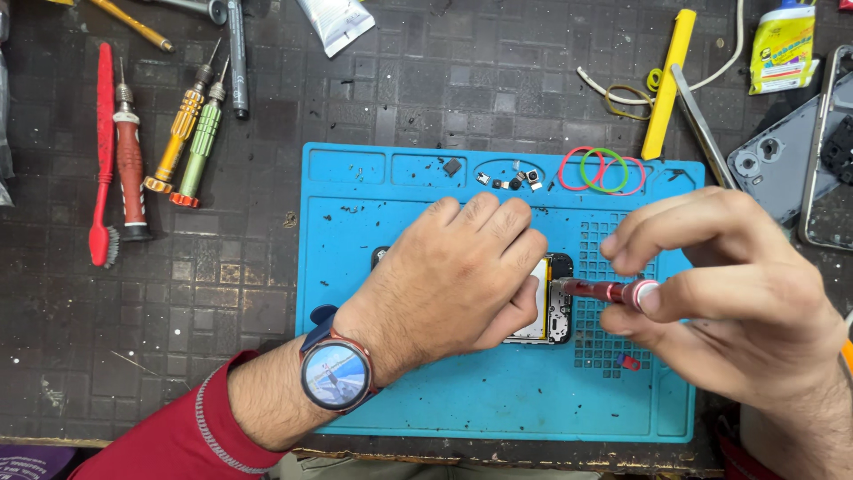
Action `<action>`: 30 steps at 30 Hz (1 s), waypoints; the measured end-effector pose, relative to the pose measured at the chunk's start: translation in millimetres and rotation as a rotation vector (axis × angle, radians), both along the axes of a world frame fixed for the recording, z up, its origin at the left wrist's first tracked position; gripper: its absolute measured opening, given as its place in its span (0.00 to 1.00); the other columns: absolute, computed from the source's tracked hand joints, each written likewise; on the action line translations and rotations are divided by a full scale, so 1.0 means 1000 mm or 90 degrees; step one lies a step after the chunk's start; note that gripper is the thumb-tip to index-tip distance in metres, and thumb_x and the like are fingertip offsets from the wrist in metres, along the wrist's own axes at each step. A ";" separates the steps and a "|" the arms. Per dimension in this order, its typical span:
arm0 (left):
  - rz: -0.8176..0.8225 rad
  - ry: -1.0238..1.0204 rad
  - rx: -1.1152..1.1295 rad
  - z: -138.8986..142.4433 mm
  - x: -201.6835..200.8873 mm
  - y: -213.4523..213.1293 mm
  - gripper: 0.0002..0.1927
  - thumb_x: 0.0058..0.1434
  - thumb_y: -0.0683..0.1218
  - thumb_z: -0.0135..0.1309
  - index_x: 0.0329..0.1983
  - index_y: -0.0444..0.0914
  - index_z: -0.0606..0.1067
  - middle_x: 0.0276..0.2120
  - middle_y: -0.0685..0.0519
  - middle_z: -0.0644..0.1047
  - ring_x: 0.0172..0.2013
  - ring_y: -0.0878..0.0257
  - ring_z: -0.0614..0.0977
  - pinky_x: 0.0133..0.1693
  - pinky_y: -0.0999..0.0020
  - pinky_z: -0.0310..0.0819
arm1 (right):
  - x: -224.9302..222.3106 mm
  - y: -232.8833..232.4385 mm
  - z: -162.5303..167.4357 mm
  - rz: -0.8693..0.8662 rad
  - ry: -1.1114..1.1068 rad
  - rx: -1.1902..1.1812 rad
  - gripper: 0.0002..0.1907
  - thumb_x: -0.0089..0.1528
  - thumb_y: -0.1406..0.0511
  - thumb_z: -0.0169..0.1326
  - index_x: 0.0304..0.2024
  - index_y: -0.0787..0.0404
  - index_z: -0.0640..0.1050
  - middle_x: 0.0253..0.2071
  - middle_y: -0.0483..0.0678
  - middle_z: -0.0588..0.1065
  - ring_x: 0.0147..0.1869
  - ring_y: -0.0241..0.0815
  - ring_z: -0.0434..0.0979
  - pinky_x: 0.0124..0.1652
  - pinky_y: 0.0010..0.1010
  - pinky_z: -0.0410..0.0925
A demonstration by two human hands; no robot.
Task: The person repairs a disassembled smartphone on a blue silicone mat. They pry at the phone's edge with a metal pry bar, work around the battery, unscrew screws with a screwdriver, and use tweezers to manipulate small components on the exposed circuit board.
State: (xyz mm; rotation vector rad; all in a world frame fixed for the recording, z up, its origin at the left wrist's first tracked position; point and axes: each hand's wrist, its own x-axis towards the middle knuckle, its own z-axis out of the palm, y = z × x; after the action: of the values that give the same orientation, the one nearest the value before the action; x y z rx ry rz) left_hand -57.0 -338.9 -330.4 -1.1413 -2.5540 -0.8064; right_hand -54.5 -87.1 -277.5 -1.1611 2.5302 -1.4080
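Your left hand (462,276) — palm down, fingers curled, pressed flat over an opened phone (553,302) at the middle of the blue work mat (498,400); only the phone's right end shows past your knuckles

Your right hand (720,284) — fingers pinched shut around a red screwdriver (609,291), held level, tip touching the phone's exposed right end

On the mat's top trays — small loose phone parts (511,180); red and green rubber bands (602,171) just beside them

On the desk (267,267), well to the left of the mat — a red brush (104,160), a red-handled driver (130,169), an orange one (180,133), a green one (203,138)

Upper right — a yellow pry tool (668,84); a grey phone back cover (782,160)

On your left wrist, a round watch (335,375)
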 end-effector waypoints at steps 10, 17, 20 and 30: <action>-0.049 -0.050 0.012 0.007 -0.002 -0.002 0.30 0.53 0.67 0.61 0.39 0.38 0.72 0.39 0.47 0.70 0.41 0.51 0.73 0.38 0.58 0.65 | 0.007 -0.003 0.006 -0.017 -0.079 -0.029 0.10 0.57 0.79 0.54 0.38 0.64 0.72 0.44 0.50 0.79 0.50 0.49 0.84 0.59 0.47 0.73; -0.055 -0.049 -0.009 0.009 -0.004 -0.003 0.37 0.51 0.72 0.60 0.42 0.36 0.73 0.39 0.47 0.70 0.41 0.51 0.73 0.38 0.58 0.65 | 0.014 0.000 0.007 -0.046 -0.029 0.097 0.16 0.56 0.73 0.65 0.37 0.53 0.72 0.46 0.50 0.79 0.53 0.46 0.82 0.50 0.31 0.80; -0.064 -0.064 -0.024 0.009 -0.004 -0.003 0.38 0.51 0.73 0.60 0.42 0.36 0.73 0.38 0.47 0.70 0.41 0.51 0.72 0.38 0.58 0.64 | 0.015 -0.002 0.008 -0.058 -0.143 -0.009 0.16 0.57 0.79 0.57 0.43 0.58 0.72 0.47 0.50 0.80 0.52 0.49 0.84 0.50 0.33 0.80; -0.076 -0.074 -0.041 0.010 -0.006 -0.003 0.40 0.45 0.73 0.62 0.46 0.36 0.72 0.40 0.47 0.70 0.41 0.51 0.73 0.38 0.57 0.65 | 0.010 -0.003 0.005 -0.030 -0.098 0.036 0.17 0.55 0.78 0.62 0.42 0.58 0.74 0.47 0.49 0.78 0.55 0.46 0.80 0.49 0.32 0.80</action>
State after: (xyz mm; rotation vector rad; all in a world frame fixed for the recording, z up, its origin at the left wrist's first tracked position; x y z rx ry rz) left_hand -63.4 -342.1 -320.4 -1.3147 -2.6440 -0.8471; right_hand -44.2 -89.7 -272.2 -0.9497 2.4890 -1.3679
